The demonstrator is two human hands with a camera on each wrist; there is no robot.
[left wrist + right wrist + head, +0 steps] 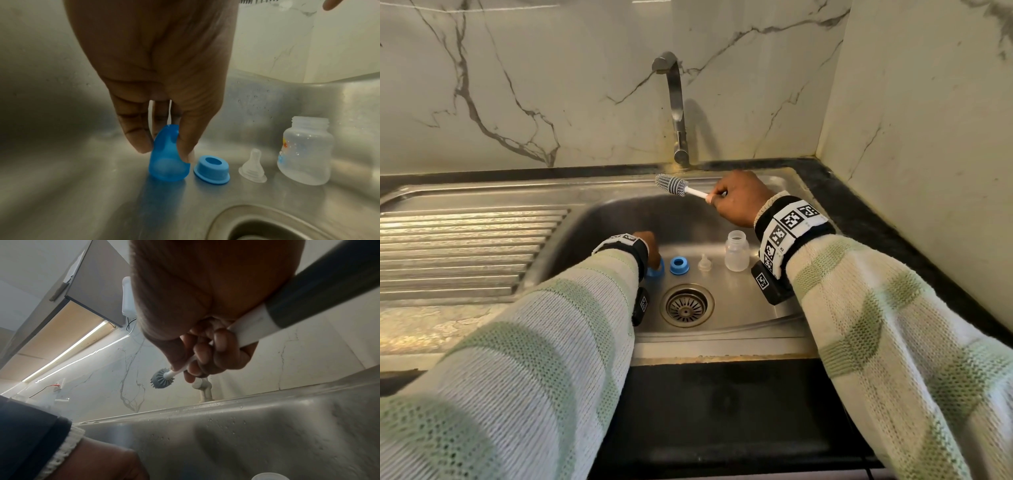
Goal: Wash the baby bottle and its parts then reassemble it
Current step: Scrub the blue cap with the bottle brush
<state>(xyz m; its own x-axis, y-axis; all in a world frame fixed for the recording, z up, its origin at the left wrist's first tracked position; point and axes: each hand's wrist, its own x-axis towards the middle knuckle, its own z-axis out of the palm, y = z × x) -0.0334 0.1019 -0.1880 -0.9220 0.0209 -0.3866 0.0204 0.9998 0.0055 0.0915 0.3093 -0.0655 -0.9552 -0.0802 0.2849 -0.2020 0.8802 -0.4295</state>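
Note:
On the floor of the steel sink (753,308) stand, left to right, a translucent blue cap (168,162), a blue screw ring (212,168), a clear nipple (252,168) and the clear bottle (304,154) without its top. My left hand (166,146) pinches the blue cap (656,270) between thumb and fingers; the cap's base touches the sink floor. My right hand (736,198) grips the white handle of a grey bottle brush (671,185) above the back of the basin; in the right wrist view the brush head (162,378) points away from the fingers (222,345).
A steel tap (676,113) rises behind the sink against a marble wall. The drain strainer (686,306) lies just in front of the row of parts. A ribbed draining board (462,250) extends left, and a dark counter edge (876,212) runs along the right.

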